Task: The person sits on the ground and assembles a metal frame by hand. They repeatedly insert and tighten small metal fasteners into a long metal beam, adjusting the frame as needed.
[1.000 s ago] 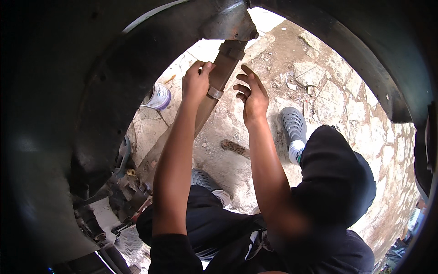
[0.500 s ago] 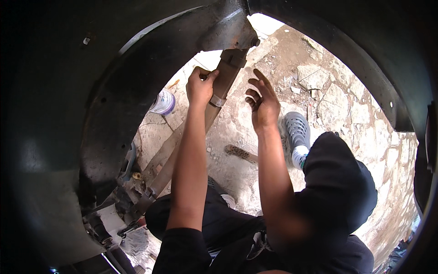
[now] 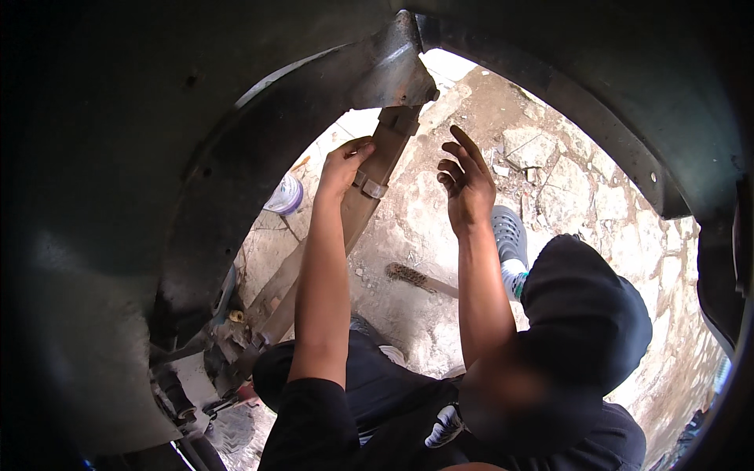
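Observation:
A long brown metal leaf spring (image 3: 385, 157) slopes from a dark bracket (image 3: 400, 78) at the top down toward the lower left. A metal clamp (image 3: 369, 186) wraps around it just beyond my left wrist. My left hand (image 3: 342, 166) is closed at the spring's left edge, thumb and fingers against it; part of the fingers is hidden. On the other side of the spring, apart from it, my right hand (image 3: 470, 184) hangs in the air. Its index finger points up, the other fingers are loosely bent, and nothing is held.
A dark curved wheel arch (image 3: 212, 180) surrounds me. On the stony ground (image 3: 558, 188) lies a brush (image 3: 420, 278) with a pale handle. A white and purple tub (image 3: 284, 194) stands at left. My foot in a grey clog (image 3: 510, 235) is at right; mechanical parts (image 3: 184, 392) sit lower left.
The view has shifted slightly, so the bracket and spring appear lower. My right hand has moved a little away from the spring, its index finger straighter. My left hand stays at the spring.

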A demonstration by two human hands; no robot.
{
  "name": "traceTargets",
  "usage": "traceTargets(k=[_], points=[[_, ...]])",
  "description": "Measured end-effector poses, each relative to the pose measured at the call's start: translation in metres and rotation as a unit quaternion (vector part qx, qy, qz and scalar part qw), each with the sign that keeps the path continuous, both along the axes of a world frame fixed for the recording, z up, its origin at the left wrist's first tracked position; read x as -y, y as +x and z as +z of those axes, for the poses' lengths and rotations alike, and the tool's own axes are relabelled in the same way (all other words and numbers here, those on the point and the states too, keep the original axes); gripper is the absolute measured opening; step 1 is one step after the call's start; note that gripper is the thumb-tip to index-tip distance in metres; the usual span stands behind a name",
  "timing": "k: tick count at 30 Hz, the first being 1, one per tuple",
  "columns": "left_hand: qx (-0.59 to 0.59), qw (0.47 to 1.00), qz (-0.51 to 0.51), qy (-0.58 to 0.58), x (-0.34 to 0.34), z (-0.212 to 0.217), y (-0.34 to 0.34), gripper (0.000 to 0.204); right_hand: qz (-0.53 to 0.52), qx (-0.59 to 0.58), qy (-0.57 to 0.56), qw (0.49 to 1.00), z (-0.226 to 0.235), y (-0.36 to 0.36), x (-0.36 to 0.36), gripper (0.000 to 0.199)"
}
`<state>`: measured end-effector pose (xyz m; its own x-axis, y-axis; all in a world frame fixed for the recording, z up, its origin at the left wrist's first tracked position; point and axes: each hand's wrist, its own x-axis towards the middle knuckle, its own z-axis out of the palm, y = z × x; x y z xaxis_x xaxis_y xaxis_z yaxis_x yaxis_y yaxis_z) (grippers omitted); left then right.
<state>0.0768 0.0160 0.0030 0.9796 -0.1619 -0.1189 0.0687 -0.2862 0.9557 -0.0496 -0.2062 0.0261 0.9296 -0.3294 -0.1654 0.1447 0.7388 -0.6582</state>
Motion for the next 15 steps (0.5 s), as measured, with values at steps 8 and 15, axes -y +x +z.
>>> traceTargets(k=[8, 15], points=[[0.045, 0.997, 0.058, 0.013, 0.025, 0.005, 0.027, 0.054, -0.002, 0.032, 0.005, 0.999, 0.017, -0.008, 0.003, 0.04], [-0.012, 0.998, 0.005, 0.069, 0.001, 0.009, 0.002, 0.065, -0.036, 0.053, -0.02, 0.998, 0.014, -0.006, 0.031, 0.041]])
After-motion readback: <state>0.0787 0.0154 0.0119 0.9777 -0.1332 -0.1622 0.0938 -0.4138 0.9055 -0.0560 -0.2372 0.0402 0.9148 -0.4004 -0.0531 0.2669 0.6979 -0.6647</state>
